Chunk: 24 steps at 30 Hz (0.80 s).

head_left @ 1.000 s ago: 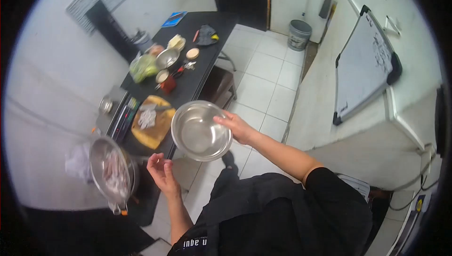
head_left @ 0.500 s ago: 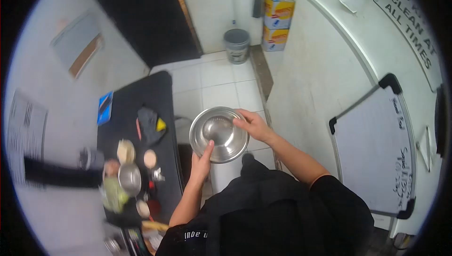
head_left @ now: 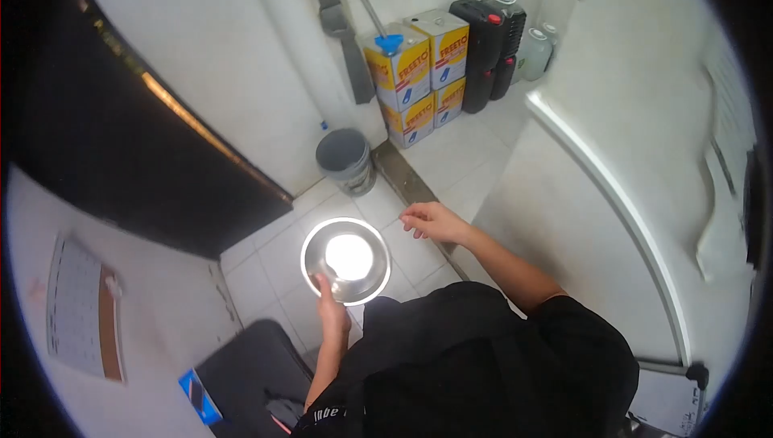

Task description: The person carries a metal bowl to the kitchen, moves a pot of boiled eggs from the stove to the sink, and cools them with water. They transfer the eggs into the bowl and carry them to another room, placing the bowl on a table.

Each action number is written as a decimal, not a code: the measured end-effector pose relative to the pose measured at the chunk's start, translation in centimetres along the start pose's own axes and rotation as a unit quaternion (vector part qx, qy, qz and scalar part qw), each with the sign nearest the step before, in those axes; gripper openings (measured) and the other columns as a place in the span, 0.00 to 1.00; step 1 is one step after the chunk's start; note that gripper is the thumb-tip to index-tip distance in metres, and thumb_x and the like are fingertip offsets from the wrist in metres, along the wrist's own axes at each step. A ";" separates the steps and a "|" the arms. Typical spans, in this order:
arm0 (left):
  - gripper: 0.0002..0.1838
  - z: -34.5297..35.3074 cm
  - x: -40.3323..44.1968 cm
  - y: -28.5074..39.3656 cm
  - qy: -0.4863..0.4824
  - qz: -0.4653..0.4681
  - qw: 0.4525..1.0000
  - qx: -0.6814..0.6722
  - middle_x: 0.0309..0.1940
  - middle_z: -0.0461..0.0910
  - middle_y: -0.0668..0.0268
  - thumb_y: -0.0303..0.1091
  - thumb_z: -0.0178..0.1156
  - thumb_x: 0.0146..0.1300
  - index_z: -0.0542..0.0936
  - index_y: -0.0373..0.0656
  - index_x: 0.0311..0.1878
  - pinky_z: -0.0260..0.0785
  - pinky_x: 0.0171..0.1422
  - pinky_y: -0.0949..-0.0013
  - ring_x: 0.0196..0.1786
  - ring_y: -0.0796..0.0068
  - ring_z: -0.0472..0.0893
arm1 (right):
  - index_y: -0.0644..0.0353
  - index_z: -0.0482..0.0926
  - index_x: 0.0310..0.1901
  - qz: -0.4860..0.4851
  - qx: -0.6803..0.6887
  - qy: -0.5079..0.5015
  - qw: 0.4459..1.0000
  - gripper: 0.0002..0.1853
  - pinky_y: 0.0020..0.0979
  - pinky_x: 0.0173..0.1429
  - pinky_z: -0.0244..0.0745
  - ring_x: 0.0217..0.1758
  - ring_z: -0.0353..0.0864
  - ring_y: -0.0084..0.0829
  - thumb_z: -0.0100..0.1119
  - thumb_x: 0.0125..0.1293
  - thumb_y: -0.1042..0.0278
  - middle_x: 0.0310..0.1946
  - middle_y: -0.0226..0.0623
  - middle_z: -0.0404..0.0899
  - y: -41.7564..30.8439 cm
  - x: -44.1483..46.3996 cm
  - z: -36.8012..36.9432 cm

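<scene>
A round stainless steel bowl (head_left: 372, 278) is in front of my body, its inside facing up and catching a bright glare. My left hand (head_left: 331, 309) grips the near left rim, with the thumb over the edge. To the right of the bowl, apart from it, my right hand (head_left: 431, 221) hangs in the air with its fingers loosely curled. Nothing shows in that right hand, though its palm side is partly hidden.
A grey bucket (head_left: 346, 162) stands on the tiled floor ahead. Yellow and white FREETO boxes (head_left: 407, 76) are stacked beyond it, beside black jugs (head_left: 481, 43). A dark table (head_left: 241, 365) is at lower left, a low partition wall (head_left: 555, 221) at right, and a dark doorway (head_left: 153, 140) at left.
My right hand has let go of the bowl and moved off to its right. The left hand still holds the bowl. My view has turned right, bringing the stacked boxes and jugs into sight.
</scene>
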<state>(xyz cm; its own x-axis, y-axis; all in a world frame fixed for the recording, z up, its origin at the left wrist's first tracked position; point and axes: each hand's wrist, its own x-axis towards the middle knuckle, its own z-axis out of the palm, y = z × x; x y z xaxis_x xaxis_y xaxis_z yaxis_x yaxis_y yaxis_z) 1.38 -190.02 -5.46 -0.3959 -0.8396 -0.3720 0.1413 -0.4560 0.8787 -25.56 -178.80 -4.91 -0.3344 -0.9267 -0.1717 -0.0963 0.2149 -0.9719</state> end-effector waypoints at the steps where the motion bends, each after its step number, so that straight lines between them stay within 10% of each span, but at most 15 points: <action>1: 0.34 1.0 2.8 0.8 -0.013 -0.002 1.000 0.001 0.51 0.75 0.56 0.56 0.46 0.68 0.65 0.31 0.60 0.67 0.57 0.63 0.52 0.65 0.76 | 0.63 0.77 0.46 -0.021 -0.023 0.014 0.999 0.17 0.32 0.37 0.75 0.33 0.81 0.29 0.51 0.67 0.57 0.34 0.40 0.81 0.4 2.5 -0.9; 4: 0.34 4.7 11.4 2.9 -0.006 -0.024 1.000 0.013 0.51 0.74 0.58 0.55 0.42 0.70 0.64 0.30 0.62 0.67 0.56 0.69 0.52 0.70 0.75 | 0.64 0.77 0.45 -0.118 -0.204 0.122 0.964 0.17 0.34 0.43 0.74 0.37 0.81 0.36 0.51 0.66 0.58 0.35 0.44 0.81 0.9 8.8 -4.6; 8: 0.35 11.1 24.4 4.6 -0.079 -0.128 0.976 0.155 0.55 0.72 0.54 0.57 0.37 0.71 0.65 0.29 0.61 0.62 0.61 0.71 0.58 0.69 0.71 | 0.64 0.78 0.45 0.037 -0.122 0.298 0.946 0.16 0.35 0.46 0.73 0.40 0.80 0.39 0.52 0.65 0.58 0.37 0.46 0.81 0.0 12.5 -9.1; 11: 0.37 18.3 32.3 5.5 -0.381 -0.107 0.890 0.225 0.57 0.70 0.54 0.59 0.32 0.71 0.64 0.29 0.62 0.58 0.64 0.69 0.60 0.70 0.69 | 0.62 0.79 0.46 0.061 -0.079 0.376 0.921 0.17 0.33 0.48 0.73 0.41 0.80 0.37 0.53 0.66 0.56 0.38 0.45 0.81 -1.5 13.4 -11.6; 17: 0.33 38.7 38.0 8.8 -0.530 -0.126 0.830 0.117 0.61 0.66 0.59 0.55 0.36 0.72 0.61 0.33 0.64 0.57 0.67 0.67 0.62 0.69 0.68 | 0.63 0.79 0.47 0.035 -0.029 0.521 0.852 0.19 0.33 0.50 0.73 0.43 0.80 0.37 0.53 0.66 0.54 0.40 0.47 0.81 -1.6 18.0 -19.6; 24: 0.31 58.2 43.5 7.5 -0.573 -0.176 0.800 -0.024 0.62 0.66 0.60 0.53 0.37 0.72 0.59 0.36 0.66 0.56 0.68 0.65 0.62 0.69 0.68 | 0.60 0.79 0.47 0.200 -0.102 0.313 0.923 0.19 0.38 0.51 0.72 0.44 0.80 0.42 0.51 0.66 0.54 0.40 0.45 0.81 -2.1 24.2 -34.6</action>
<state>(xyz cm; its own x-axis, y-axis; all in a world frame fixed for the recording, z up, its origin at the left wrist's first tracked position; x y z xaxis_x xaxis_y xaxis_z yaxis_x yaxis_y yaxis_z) -67.62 -212.74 2.34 -0.9868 0.1530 -0.0520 -0.1389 -0.6385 0.7570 -65.87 -190.98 -1.47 -0.8515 -0.4147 -0.3208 -0.0011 0.6132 -0.7899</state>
